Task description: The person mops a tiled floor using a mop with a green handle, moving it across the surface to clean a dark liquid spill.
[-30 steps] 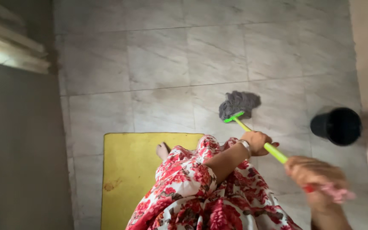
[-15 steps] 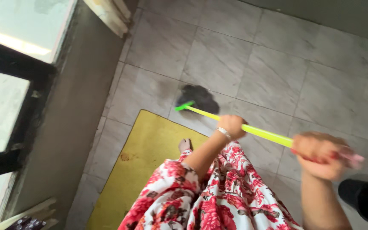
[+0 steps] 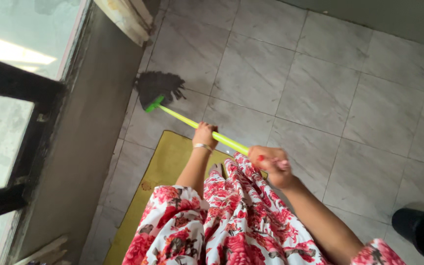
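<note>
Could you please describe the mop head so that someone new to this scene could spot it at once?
Follow the grey wall under the window down to the tiled floor. There lies the mop head, a dark, shaggy bundle on a green clamp, the only ragged thing on the floor.

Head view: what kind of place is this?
Probably a room in a home, by a window. Signs: pale marble-look floor tiles, a yellow rectangular floor mat, and a dark-framed window along the wall. Both hands hold a green-handled grey string mop.

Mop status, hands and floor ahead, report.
Left hand and right hand both gripping green mop handle. Grey mop head on tile beside wall. Yellow mat underfoot, black bucket off right.
</note>
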